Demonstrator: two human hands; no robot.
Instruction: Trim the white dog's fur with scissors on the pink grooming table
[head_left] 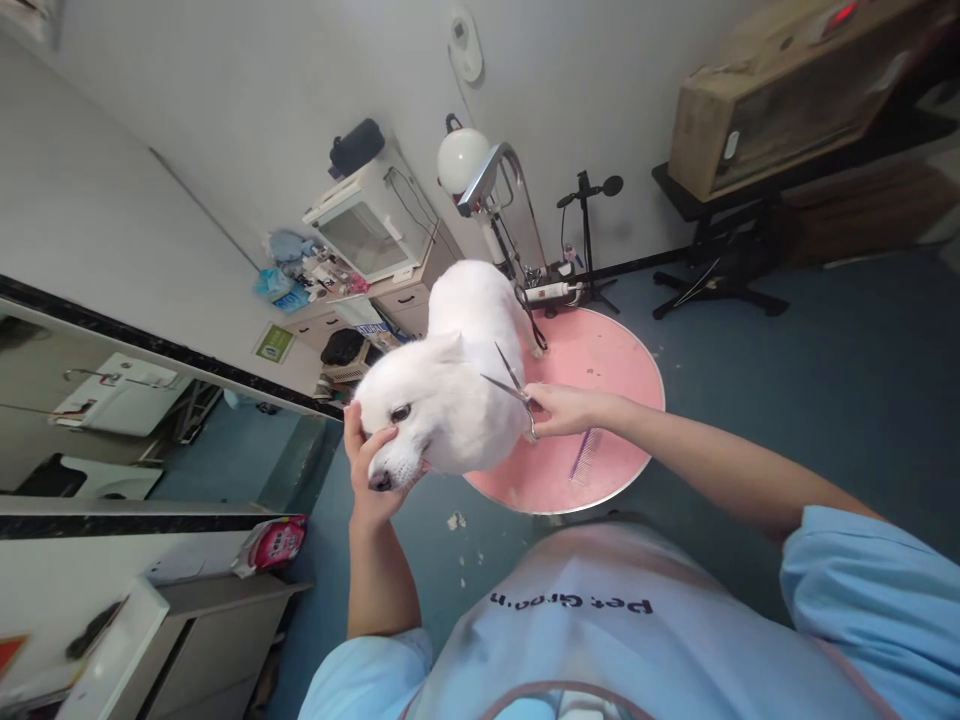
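A white dog (465, 400) stands on a round pink grooming table (622, 370), its head turned toward the left. My left hand (371, 475) is wrapped round the dog's muzzle and cheek, the fingers near its eye and nose. In my right hand (559, 408) is a pair of scissors (517, 388), blades apart, pointing at the fur of the dog's neck and shoulder. Below my right wrist, a purple-backed comb (583, 456) lies on the tabletop. The dog's legs are mostly hidden behind its body.
Behind the dog rises a metal grooming arm (510, 170) beside a white round dryer (461, 160). A cabinet (405, 300) with a white glass-fronted box (367, 235) stands at the wall. Farther right are a black stand (585, 230) and a wooden case (780, 110). Fur clumps (456, 521) dot the floor.
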